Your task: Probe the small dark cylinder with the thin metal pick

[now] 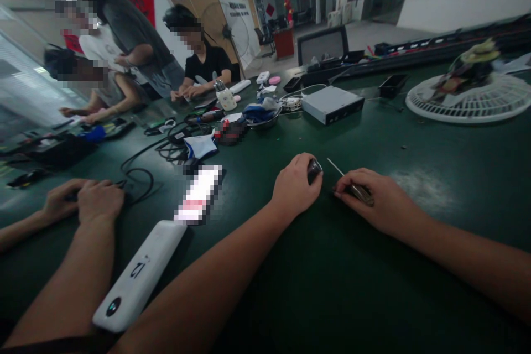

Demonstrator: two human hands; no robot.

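Small dark part: gripped in the left hand, just above the bench, near the pin tool. It looks light, hard and glossy, so it could slip; the rim seems the surest hold. Its exact kind is hard to tell from this view, as the fingers cover much of it.

Pin tool: a stiff, slender steel shaft with a darker handle, its tip pointing up and left, apart from the small dark part. The handle is the place to hold it; the thin shaft looks easy to bend.

Left hand: closed narrow around the small dark part.

Right hand: curled narrow around the handle of the pin tool, with the shaft sticking out past the fingers.

Bench: a dark green mat runs under both hands.

Nearby: a white power bank and a pixelated phone lie left of the left hand. Further off sit a grey metal box and a white fan guard — a co-worker's hands rest at far left.
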